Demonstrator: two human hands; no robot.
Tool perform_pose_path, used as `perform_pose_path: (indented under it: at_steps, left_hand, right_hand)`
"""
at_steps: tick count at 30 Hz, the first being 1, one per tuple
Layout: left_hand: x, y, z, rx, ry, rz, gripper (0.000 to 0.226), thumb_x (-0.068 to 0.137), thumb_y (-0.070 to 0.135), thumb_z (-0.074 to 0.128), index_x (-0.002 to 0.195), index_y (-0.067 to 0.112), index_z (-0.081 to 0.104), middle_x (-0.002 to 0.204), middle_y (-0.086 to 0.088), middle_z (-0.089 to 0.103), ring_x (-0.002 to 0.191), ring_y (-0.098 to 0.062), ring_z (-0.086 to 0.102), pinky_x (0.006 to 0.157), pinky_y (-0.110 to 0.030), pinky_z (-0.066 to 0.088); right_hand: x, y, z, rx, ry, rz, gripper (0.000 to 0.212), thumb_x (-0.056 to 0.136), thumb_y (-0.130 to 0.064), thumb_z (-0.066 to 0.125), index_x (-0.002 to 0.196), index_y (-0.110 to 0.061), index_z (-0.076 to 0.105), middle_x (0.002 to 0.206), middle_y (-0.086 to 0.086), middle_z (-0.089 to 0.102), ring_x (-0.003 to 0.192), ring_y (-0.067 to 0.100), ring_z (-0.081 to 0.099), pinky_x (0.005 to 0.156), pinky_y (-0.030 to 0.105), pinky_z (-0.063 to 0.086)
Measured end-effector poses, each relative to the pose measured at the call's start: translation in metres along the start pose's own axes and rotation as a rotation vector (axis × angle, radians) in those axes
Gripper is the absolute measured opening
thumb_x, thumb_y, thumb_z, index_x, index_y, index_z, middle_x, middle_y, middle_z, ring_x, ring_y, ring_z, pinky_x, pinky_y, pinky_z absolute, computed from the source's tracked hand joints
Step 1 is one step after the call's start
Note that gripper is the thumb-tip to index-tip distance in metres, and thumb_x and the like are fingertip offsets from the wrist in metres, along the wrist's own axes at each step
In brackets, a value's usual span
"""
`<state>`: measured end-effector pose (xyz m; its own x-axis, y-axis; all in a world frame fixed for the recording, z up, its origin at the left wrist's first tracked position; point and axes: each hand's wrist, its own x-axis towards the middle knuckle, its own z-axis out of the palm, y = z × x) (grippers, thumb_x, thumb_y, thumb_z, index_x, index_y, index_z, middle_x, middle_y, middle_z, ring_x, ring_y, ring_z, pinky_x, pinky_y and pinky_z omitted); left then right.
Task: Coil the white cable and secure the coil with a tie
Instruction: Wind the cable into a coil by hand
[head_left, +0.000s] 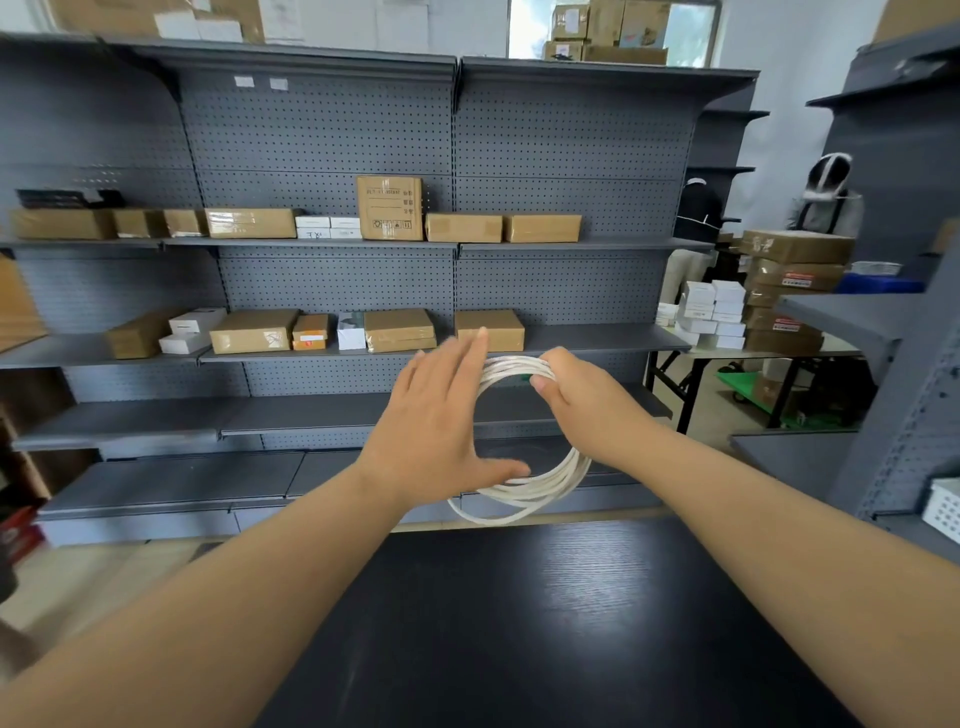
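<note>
The white cable (540, 486) is wound into a round coil of several loops, held up in the air beyond the far edge of the black table (545, 623). My right hand (576, 395) grips the top right of the coil with fingers curled round the strands. My left hand (441, 415) is flat with straight fingers against the coil's left side, its thumb touching the lower loops. No tie is in view.
Grey pegboard shelving (332, 291) with cardboard and white boxes stands behind the coil. At the right, a folding table (748, 353) bears stacked boxes, and two people stand beyond it. A white basket (943, 506) sits at the right edge.
</note>
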<state>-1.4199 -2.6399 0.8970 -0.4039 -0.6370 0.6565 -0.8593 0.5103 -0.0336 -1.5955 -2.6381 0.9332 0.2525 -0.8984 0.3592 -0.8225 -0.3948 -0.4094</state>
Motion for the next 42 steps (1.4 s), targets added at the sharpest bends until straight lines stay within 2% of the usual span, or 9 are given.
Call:
perform_pose_path:
  at_steps: [8,15,18,21,24,29,32,36,42]
  left_hand:
    - [-0.02,0.01,0.018,0.335,0.047,0.315,0.128,0.056,0.088,0.045,0.146,0.006,0.007,0.152,-0.02,0.01,0.144,-0.035,-0.005,0.115,-0.054,0.002]
    - [-0.017,0.008,0.04,0.486,0.2,0.365,0.126,0.058,0.058,0.07,0.148,0.007,-0.003,0.153,-0.023,-0.004,0.143,-0.035,-0.011,0.117,-0.049,-0.002]
    - [-0.011,0.006,0.04,0.487,0.322,0.331,0.104,0.07,0.037,0.062,0.148,0.005,0.0,0.154,-0.025,-0.009,0.144,-0.037,-0.006,0.117,-0.049,0.0]
    - [-0.004,0.005,0.034,0.497,0.355,0.328,0.09,0.073,0.036,0.05,0.146,0.004,0.008,0.149,-0.028,0.004,0.142,-0.04,0.0,0.116,-0.048,-0.002]
    - [0.0,0.004,0.028,0.492,0.356,0.298,0.078,0.076,0.032,0.039,0.143,0.004,0.011,0.145,-0.03,0.017,0.142,-0.039,-0.002,0.117,-0.047,-0.004]
    - [0.004,-0.001,0.02,0.493,0.345,0.227,0.093,0.069,0.031,0.044,0.146,0.002,0.002,0.148,-0.027,0.017,0.143,-0.035,-0.011,0.116,-0.048,0.002]
    - [0.004,-0.003,0.017,0.48,0.287,0.164,0.102,0.064,0.031,0.051,0.147,0.001,-0.002,0.151,-0.023,0.017,0.144,-0.035,-0.005,0.116,-0.048,0.004]
    - [0.002,-0.005,0.013,0.469,0.204,0.118,0.102,0.059,0.031,0.061,0.144,-0.002,0.016,0.146,-0.017,0.037,0.14,-0.031,0.022,0.116,-0.044,0.001]
    - [0.009,-0.007,0.008,0.393,0.155,0.139,0.08,0.049,0.032,0.073,0.12,0.001,0.054,0.097,-0.009,0.065,0.096,-0.029,0.064,0.11,-0.041,0.022]
  right_hand:
    - [0.007,-0.002,-0.007,0.027,0.058,0.066,0.018,0.1,-0.023,0.034,0.091,-0.009,0.043,0.079,0.005,0.049,0.081,0.027,0.047,0.067,0.032,0.031]
    - [0.009,-0.008,-0.012,0.068,0.057,0.077,0.034,0.1,-0.021,0.034,0.067,-0.025,0.031,0.069,-0.007,0.038,0.08,0.021,0.042,0.06,0.027,0.02]
    - [0.008,-0.008,-0.014,0.046,0.021,0.086,0.029,0.1,-0.023,0.034,0.071,-0.02,0.036,0.074,-0.001,0.044,0.079,0.023,0.044,0.065,0.028,0.026]
    - [0.008,-0.009,-0.016,-0.023,-0.039,0.066,0.022,0.1,-0.025,0.034,0.083,-0.013,0.04,0.081,0.007,0.049,0.077,0.024,0.046,0.065,0.031,0.031]
    - [0.007,-0.014,-0.017,-0.116,-0.088,0.017,0.033,0.1,-0.025,0.034,0.068,-0.023,0.028,0.074,0.003,0.045,0.071,0.024,0.044,0.063,0.032,0.029]
    - [0.006,-0.019,-0.014,-0.239,-0.148,-0.095,0.017,0.1,-0.021,0.037,0.087,-0.011,0.042,0.092,0.016,0.059,0.082,0.033,0.055,0.067,0.035,0.037]
    - [0.008,-0.021,-0.009,-0.363,-0.185,-0.113,0.025,0.1,-0.024,0.036,0.107,-0.001,0.046,0.102,0.018,0.061,0.092,0.034,0.058,0.066,0.031,0.032]
    - [0.006,-0.02,-0.007,-0.389,-0.203,-0.159,0.018,0.099,-0.025,0.038,0.094,-0.009,0.041,0.098,0.02,0.062,0.079,0.032,0.052,0.065,0.032,0.031]
    - [0.007,-0.017,-0.007,-0.417,-0.241,-0.142,0.016,0.1,-0.026,0.036,0.092,-0.012,0.038,0.083,0.011,0.052,0.071,0.026,0.044,0.064,0.034,0.031]
